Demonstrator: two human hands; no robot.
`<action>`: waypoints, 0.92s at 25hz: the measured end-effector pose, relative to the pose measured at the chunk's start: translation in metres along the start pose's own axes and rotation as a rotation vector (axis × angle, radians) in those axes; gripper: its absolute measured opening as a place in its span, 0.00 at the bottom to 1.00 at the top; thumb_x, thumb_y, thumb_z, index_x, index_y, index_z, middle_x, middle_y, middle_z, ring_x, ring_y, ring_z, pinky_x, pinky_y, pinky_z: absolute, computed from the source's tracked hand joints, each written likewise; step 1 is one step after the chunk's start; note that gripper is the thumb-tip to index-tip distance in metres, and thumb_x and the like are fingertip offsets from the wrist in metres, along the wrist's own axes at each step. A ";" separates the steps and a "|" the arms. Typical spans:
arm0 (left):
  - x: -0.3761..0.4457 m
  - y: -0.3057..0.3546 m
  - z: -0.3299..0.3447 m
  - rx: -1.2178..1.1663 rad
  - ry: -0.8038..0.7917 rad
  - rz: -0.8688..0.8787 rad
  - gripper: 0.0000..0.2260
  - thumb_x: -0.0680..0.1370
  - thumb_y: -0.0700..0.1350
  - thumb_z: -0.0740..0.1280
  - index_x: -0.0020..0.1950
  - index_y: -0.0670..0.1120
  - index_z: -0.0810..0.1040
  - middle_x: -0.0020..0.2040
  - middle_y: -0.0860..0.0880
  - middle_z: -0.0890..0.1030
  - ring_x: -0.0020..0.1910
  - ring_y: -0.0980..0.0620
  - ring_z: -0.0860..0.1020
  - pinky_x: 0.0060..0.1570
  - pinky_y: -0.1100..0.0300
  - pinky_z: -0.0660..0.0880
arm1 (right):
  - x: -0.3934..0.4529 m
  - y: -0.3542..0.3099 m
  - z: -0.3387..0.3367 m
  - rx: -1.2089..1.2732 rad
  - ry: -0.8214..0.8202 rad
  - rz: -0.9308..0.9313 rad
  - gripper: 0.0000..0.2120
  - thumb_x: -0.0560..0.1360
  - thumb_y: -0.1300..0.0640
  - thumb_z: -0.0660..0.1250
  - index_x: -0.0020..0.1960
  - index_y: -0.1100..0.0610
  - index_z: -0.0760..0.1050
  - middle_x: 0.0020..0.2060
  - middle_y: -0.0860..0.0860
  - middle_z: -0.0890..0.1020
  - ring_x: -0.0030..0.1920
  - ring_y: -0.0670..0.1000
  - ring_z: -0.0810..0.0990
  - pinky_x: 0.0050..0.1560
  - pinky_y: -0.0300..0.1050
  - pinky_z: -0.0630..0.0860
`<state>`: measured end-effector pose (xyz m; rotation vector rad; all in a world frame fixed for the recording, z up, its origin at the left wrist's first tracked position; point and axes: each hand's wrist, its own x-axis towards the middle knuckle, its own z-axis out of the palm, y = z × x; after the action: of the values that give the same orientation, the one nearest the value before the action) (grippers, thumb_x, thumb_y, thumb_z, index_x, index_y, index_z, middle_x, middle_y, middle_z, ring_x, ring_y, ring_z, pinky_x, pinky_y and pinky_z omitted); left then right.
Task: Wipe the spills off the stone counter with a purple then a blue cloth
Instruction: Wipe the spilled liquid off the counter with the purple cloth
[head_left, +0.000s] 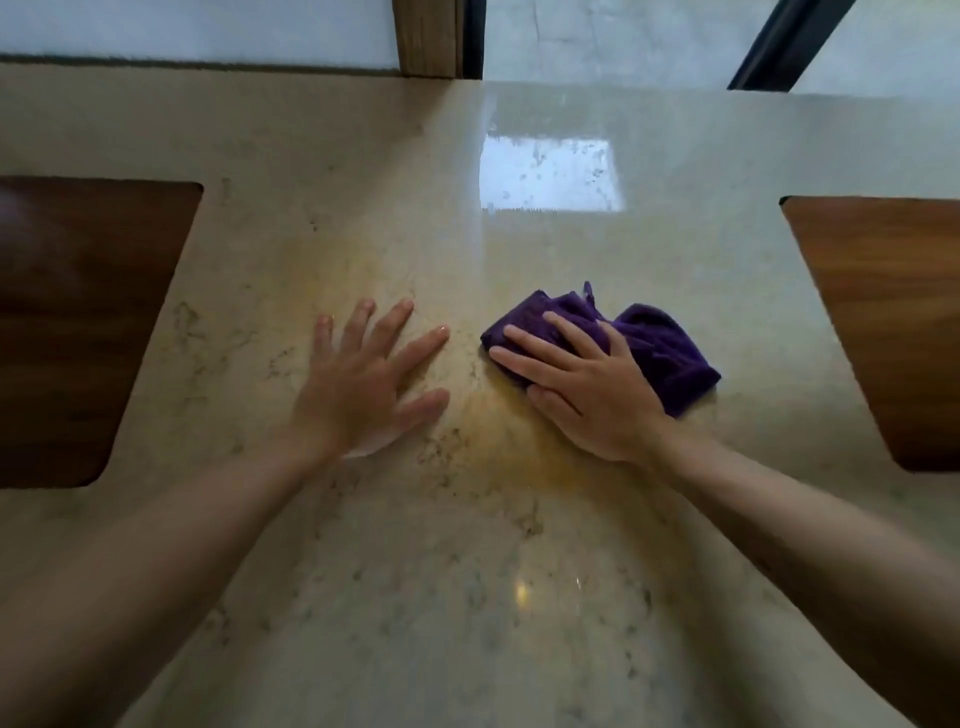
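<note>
A crumpled purple cloth (660, 348) lies on the beige stone counter (363, 597), right of centre. My right hand (587, 395) presses flat on the cloth's left part with straight, spread fingers. A yellowish spill stain (524, 452) spreads on the stone just below and left of that hand. My left hand (363, 384) rests flat on the bare counter beside it, fingers spread, holding nothing. No blue cloth is in view.
Brown wooden surfaces show in cut-outs at the left (78, 332) and right (893, 322) sides of the counter. A bright window reflection (550, 174) with speckled marks lies on the far stone. A wooden post (426, 36) stands behind the far edge.
</note>
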<state>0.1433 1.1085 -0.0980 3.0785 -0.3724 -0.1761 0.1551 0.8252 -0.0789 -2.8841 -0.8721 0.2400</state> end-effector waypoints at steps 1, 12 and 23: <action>0.002 -0.001 0.000 0.001 -0.004 0.006 0.36 0.72 0.76 0.40 0.79 0.67 0.49 0.83 0.51 0.49 0.81 0.40 0.48 0.74 0.31 0.47 | -0.027 -0.017 0.005 0.017 -0.012 0.035 0.24 0.83 0.41 0.41 0.78 0.32 0.48 0.78 0.34 0.51 0.81 0.51 0.49 0.76 0.62 0.48; 0.001 -0.002 0.005 -0.037 0.001 0.017 0.34 0.73 0.76 0.43 0.78 0.68 0.51 0.83 0.52 0.49 0.81 0.41 0.47 0.74 0.29 0.43 | -0.221 -0.212 0.066 0.096 0.169 0.616 0.25 0.82 0.45 0.49 0.79 0.40 0.58 0.78 0.42 0.61 0.79 0.55 0.59 0.71 0.68 0.58; -0.003 0.002 0.004 -0.032 -0.003 0.028 0.36 0.72 0.75 0.40 0.79 0.67 0.49 0.83 0.51 0.48 0.81 0.40 0.45 0.74 0.30 0.43 | -0.140 -0.244 0.068 0.084 0.157 0.750 0.27 0.81 0.46 0.52 0.80 0.44 0.58 0.79 0.43 0.61 0.78 0.59 0.62 0.68 0.76 0.56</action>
<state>0.1398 1.1075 -0.1015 3.0401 -0.4082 -0.1843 -0.1042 0.9533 -0.0907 -2.9529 0.2659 0.1009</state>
